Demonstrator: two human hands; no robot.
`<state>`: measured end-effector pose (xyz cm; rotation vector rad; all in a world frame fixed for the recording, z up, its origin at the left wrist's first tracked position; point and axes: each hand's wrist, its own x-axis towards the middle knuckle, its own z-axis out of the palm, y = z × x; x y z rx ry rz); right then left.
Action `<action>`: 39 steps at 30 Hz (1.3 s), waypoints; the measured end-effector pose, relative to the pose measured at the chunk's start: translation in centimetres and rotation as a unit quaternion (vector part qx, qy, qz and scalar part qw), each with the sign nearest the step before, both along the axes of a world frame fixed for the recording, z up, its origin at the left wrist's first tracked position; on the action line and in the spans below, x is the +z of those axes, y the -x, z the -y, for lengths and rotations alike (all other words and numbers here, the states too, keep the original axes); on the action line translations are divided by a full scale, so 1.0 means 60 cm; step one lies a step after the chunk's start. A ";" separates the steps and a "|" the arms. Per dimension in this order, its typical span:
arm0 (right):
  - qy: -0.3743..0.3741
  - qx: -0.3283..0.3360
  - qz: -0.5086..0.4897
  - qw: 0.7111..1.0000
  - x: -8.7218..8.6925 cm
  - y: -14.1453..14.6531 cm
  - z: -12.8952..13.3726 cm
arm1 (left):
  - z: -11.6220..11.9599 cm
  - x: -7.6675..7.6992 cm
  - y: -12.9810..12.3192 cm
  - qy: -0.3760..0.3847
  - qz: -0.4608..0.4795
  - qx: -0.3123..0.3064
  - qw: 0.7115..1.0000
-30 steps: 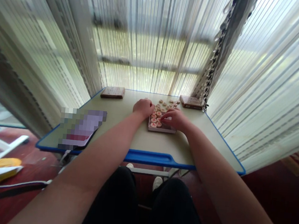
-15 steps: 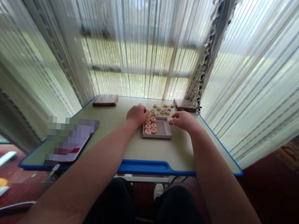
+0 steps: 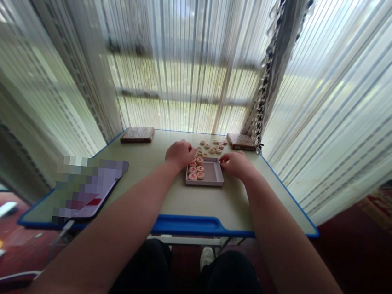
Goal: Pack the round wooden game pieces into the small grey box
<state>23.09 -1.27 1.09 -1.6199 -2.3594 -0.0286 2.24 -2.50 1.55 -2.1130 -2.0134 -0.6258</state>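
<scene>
A shallow pale box tray [image 3: 206, 183] sits mid-table, with several round Chinese chess pieces [image 3: 200, 169] bearing red characters in two columns along its left side. The right part of its floor is bare. My left hand [image 3: 179, 154] is closed at the tray's far left corner, its fingertips by the pieces; whatever it holds is hidden. My right hand [image 3: 234, 163] is at the tray's right wall, thumb and fingers pinched round a Chinese chess piece that is mostly covered. More loose pieces [image 3: 212, 150] lie scattered beyond the tray.
A brown box [image 3: 138, 134] lies at the table's far left, and another box [image 3: 241, 141] at the far right. On the near left is a tablet-like device [image 3: 109, 185], partly blurred out, with a cable. Sheer curtains [image 3: 189, 72] hang behind the blue-edged table [image 3: 207, 208].
My right hand has moved slightly left to the tray's wall, and the piece by its fingertips is now mostly covered. My left hand has barely moved. The view has tilted slightly.
</scene>
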 end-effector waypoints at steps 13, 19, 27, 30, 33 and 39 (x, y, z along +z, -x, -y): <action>0.065 -0.029 -0.040 0.997 0.009 -0.013 0.003 | -0.004 0.001 -0.004 -0.040 -0.029 -0.023 0.999; 0.008 -0.016 -0.110 0.994 0.015 -0.003 0.012 | -0.006 0.002 -0.004 -0.036 -0.029 -0.023 0.999; -0.042 0.197 -0.161 0.966 0.005 0.058 0.038 | -0.009 -0.001 0.002 -0.035 -0.036 -0.019 0.999; -0.048 0.196 -0.133 0.970 -0.005 0.063 0.036 | -0.009 -0.002 0.001 -0.034 -0.038 -0.022 0.998; -0.038 0.203 -0.126 0.970 -0.008 0.062 0.033 | -0.008 0.000 -0.001 -0.034 -0.039 -0.022 0.998; -0.018 0.229 -0.126 0.965 -0.005 0.064 0.030 | -0.008 0.003 -0.001 -0.031 -0.040 -0.015 0.999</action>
